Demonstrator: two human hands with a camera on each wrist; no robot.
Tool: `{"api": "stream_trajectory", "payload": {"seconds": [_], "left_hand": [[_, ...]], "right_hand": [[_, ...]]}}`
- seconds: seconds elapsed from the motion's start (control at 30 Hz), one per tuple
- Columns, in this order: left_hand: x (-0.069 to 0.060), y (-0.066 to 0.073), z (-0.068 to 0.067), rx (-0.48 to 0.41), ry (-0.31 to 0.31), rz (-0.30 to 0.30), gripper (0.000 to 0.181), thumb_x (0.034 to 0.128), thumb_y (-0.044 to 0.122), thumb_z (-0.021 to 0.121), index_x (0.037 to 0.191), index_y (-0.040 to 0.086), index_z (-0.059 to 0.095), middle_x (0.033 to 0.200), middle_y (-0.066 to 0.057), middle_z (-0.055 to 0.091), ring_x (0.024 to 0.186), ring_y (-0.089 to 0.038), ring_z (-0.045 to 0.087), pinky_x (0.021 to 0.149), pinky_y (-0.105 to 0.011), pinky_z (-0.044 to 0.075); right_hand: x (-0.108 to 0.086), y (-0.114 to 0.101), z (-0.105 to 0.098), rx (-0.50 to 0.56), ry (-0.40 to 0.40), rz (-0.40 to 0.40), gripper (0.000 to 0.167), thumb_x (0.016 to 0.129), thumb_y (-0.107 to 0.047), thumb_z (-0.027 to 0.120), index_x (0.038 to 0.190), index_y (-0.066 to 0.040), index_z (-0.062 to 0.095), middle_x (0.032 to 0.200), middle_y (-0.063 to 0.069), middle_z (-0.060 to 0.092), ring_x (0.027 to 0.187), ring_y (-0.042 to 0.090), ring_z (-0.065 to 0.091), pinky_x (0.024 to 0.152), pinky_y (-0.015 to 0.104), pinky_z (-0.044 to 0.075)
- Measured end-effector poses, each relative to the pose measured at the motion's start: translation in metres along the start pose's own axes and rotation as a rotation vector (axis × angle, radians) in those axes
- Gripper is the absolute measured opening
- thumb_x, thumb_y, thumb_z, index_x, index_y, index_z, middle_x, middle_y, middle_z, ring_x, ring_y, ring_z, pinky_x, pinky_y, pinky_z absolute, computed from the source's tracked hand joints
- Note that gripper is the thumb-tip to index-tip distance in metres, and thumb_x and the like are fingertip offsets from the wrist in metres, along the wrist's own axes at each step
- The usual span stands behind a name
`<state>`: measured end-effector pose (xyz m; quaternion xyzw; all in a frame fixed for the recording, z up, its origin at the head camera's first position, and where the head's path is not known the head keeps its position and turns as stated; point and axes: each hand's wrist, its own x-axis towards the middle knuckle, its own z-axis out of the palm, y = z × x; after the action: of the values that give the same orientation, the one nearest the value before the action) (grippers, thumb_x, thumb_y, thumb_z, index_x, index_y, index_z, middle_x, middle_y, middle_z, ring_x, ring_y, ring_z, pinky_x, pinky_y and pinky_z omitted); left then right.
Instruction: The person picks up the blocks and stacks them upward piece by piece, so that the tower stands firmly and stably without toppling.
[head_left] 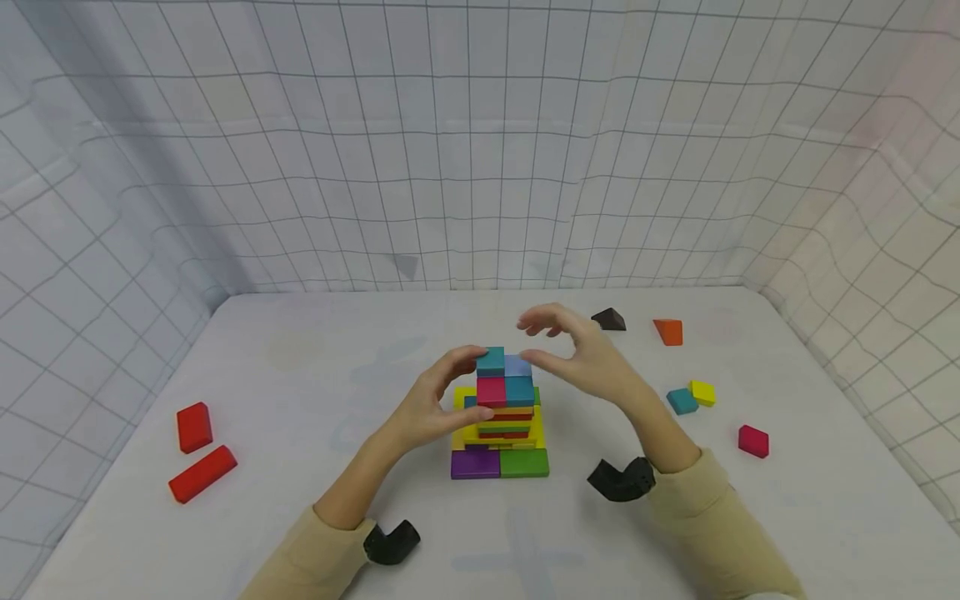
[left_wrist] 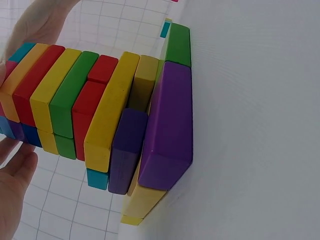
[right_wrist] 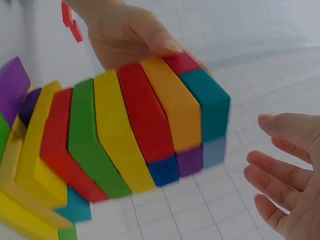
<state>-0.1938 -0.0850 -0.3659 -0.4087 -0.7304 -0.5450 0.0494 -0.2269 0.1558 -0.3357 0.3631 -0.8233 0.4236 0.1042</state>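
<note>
A tower of colourful toy blocks (head_left: 516, 415) stands mid-table, with purple and green blocks at its base. My left hand (head_left: 427, 408) grips the upper left side, its thumb on the front by the crimson block (head_left: 491, 392) and its fingers near the teal block (head_left: 491, 362) at the top. In the left wrist view, fingers (left_wrist: 15, 187) lie along the tower's back side. Right of the top, beside a pale blue block (head_left: 517, 365), my right hand (head_left: 588, 354) is raised with fingers spread and holds nothing. The right wrist view shows a gap between that hand (right_wrist: 295, 175) and the tower.
Two red blocks (head_left: 195, 427) lie at the left. Scattered on the right are a black wedge (head_left: 609, 319), an orange wedge (head_left: 669, 332), a teal block (head_left: 682, 401), a yellow block (head_left: 702, 392) and a crimson block (head_left: 753, 441). Grid-patterned white cloth (head_left: 480, 167) surrounds the table.
</note>
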Motion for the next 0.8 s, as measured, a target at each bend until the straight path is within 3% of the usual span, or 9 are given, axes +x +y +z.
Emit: {"api": "stream_trajectory", "payload": {"seconds": [0.1, 0.2, 0.4, 0.5, 0.63, 0.8], "left_hand": [[-0.001, 0.001, 0.0, 0.012, -0.004, -0.029, 0.064, 0.0714, -0.012, 0.069, 0.127, -0.011, 0.036, 0.126, -0.026, 0.044, 0.117, -0.034, 0.043, 0.097, -0.053, 0.036], [-0.001, 0.001, 0.0, 0.017, -0.006, -0.042, 0.064, 0.0715, -0.012, 0.069, 0.127, -0.011, 0.037, 0.127, -0.026, 0.043, 0.118, -0.034, 0.042, 0.098, -0.052, 0.035], [-0.002, 0.001, -0.001, 0.022, -0.005, -0.05, 0.063, 0.0719, -0.011, 0.069, 0.127, -0.01, 0.037, 0.128, -0.025, 0.043, 0.118, -0.035, 0.042, 0.099, -0.051, 0.035], [-0.002, 0.001, -0.001, 0.02, -0.007, -0.06, 0.063, 0.0725, -0.01, 0.069, 0.127, -0.009, 0.037, 0.128, -0.025, 0.043, 0.118, -0.035, 0.042, 0.099, -0.05, 0.035], [-0.002, 0.002, -0.001, 0.016, -0.008, -0.06, 0.063, 0.0726, -0.01, 0.069, 0.127, -0.01, 0.037, 0.128, -0.025, 0.043, 0.118, -0.035, 0.042, 0.099, -0.05, 0.035], [-0.001, 0.002, -0.001, 0.019, -0.01, -0.057, 0.063, 0.0723, -0.011, 0.069, 0.127, -0.01, 0.037, 0.128, -0.025, 0.043, 0.118, -0.035, 0.042, 0.1, -0.048, 0.035]], "right_hand": [[-0.018, 0.017, -0.022, -0.079, 0.052, 0.086, 0.032, 0.082, -0.008, 0.067, 0.113, -0.006, 0.058, 0.11, 0.005, 0.061, 0.097, 0.015, 0.055, 0.084, 0.036, 0.046], [-0.047, 0.042, -0.046, -0.152, 0.047, 0.179, 0.029, 0.084, -0.008, 0.066, 0.112, -0.006, 0.06, 0.109, 0.007, 0.062, 0.095, 0.018, 0.056, 0.081, 0.036, 0.047], [-0.11, 0.096, -0.084, -0.157, -0.154, 0.411, 0.031, 0.088, -0.012, 0.061, 0.117, -0.005, 0.058, 0.115, 0.012, 0.059, 0.103, 0.029, 0.051, 0.088, 0.055, 0.037], [-0.134, 0.112, -0.094, -0.179, -0.227, 0.491, 0.035, 0.086, -0.019, 0.064, 0.118, -0.007, 0.058, 0.118, 0.008, 0.058, 0.107, 0.027, 0.047, 0.094, 0.05, 0.037], [-0.15, 0.117, -0.1, -0.221, -0.251, 0.529, 0.042, 0.08, -0.028, 0.071, 0.116, -0.012, 0.059, 0.118, 0.004, 0.058, 0.108, 0.019, 0.046, 0.092, 0.032, 0.04], [-0.154, 0.118, -0.1, -0.274, -0.251, 0.507, 0.038, 0.077, -0.022, 0.073, 0.112, -0.012, 0.062, 0.116, 0.008, 0.058, 0.104, 0.02, 0.047, 0.088, 0.031, 0.043]]}}
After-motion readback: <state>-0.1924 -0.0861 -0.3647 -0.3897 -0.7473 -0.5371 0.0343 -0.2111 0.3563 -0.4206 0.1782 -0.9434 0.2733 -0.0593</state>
